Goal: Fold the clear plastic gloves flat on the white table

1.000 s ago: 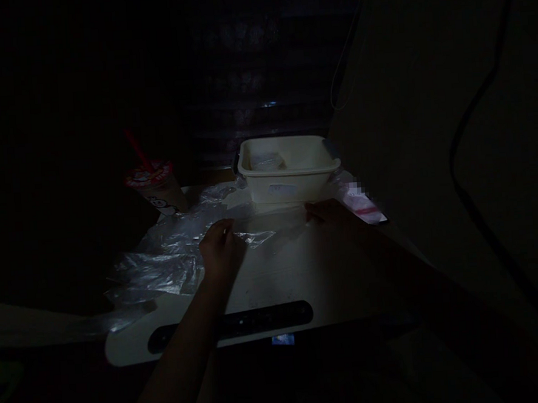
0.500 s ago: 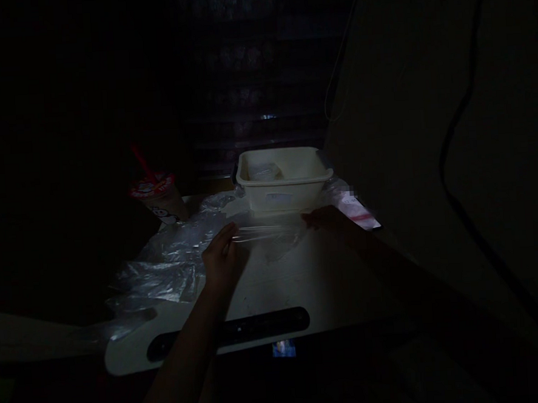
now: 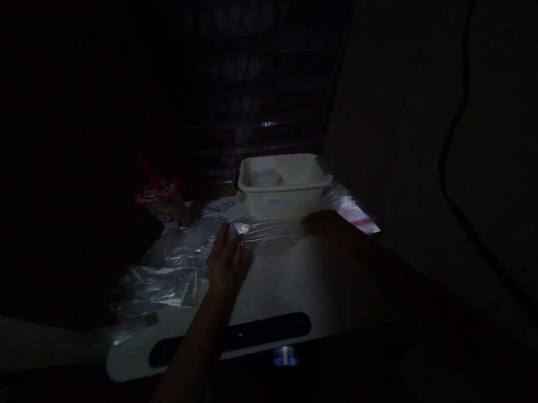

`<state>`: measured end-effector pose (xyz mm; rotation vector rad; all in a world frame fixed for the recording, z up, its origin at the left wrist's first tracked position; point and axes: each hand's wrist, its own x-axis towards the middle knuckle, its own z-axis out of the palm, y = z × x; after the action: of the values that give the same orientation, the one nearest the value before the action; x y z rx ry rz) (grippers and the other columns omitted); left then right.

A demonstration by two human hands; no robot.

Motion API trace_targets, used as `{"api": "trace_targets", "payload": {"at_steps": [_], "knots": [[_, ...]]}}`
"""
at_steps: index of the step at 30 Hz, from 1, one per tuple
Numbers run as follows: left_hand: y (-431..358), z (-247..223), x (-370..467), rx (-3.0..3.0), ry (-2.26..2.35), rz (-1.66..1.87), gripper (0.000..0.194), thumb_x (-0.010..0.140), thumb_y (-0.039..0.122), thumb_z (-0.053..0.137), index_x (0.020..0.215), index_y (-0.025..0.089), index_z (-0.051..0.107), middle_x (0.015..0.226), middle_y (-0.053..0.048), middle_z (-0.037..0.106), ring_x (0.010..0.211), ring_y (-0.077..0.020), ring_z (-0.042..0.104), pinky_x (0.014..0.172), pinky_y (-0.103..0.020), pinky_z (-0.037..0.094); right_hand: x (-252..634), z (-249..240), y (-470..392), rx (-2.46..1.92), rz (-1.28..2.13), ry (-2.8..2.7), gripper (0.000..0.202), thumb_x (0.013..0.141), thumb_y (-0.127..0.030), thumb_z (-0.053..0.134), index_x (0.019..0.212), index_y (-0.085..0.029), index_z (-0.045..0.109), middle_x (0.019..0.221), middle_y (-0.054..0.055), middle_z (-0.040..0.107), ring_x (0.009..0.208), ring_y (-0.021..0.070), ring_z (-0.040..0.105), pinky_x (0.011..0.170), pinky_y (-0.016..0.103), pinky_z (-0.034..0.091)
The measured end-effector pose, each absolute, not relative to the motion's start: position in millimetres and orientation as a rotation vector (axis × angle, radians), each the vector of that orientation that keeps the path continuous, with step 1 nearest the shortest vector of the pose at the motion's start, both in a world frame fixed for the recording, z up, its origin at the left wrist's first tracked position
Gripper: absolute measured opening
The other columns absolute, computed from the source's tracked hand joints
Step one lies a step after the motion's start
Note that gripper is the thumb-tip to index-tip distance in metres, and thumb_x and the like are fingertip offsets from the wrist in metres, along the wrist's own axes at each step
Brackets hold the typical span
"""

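Clear plastic bag stretched left-right between hands — left, right.

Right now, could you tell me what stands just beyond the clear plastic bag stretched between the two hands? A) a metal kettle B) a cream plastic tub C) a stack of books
B: the cream plastic tub stands right behind the clear plastic bag stretched between left hand and right hand.
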<state>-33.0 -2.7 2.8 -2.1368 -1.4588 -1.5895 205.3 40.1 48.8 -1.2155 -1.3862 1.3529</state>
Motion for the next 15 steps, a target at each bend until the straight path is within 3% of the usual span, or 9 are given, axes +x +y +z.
{"api": "trace_targets", "payload": {"at_steps": [5,10,13,15], "knots": [[-2,4,-33,-2.13,-1.425,-1.559,0.017,0.075,0.019,0.046,0.085,0.015,0.059,0.122,-0.012,0.043,0.107,-0.0218,0.045,0.085,-0.035,0.042,209,60,38,-1.186,1.478,-1.162,0.016,0.048,-0.023,0.069,0.059,-0.016,0.06,0.048,-0.002,0.057,0.045,0.0094,0.053,0.051,0.025,0.045],[-4,7,-31,-2.156,-1.486,-1.528,0.026,0.073,0.027,0.051,0.097,0.019,0.054,0.128,-0.01,0.036,0.111,-0.0229,0.04,0.087,-0.037,0.039,207,65,27,-1.16,1.449,-1.137,0.036,0.054,-0.016,0.064,0.089,-0.02,0.057,0.054,-0.003,0.061,0.048,0.0098,0.055,0.05,0.024,0.045],[-7,11,-28,-2.24,-1.525,-1.418,0.04,0.069,0.032,0.056,0.107,0.022,0.048,0.134,-0.009,0.023,0.117,-0.0264,0.031,0.087,-0.041,0.037,204,64,21,-1.135,1.454,-1.185,0.021,0.056,-0.021,0.062,0.077,-0.017,0.061,0.055,-0.001,0.061,0.046,0.0084,0.054,0.045,0.021,0.042],[-11,14,-26,-2.261,-1.519,-1.344,0.032,0.07,0.03,0.054,0.102,0.023,0.052,0.133,-0.006,0.026,0.119,-0.0277,0.027,0.088,-0.044,0.035,203,62,18,-1.113,1.504,-1.223,0.016,0.056,-0.025,0.06,0.07,-0.016,0.062,0.061,0.001,0.063,0.049,0.0085,0.055,0.045,0.021,0.041]]}}
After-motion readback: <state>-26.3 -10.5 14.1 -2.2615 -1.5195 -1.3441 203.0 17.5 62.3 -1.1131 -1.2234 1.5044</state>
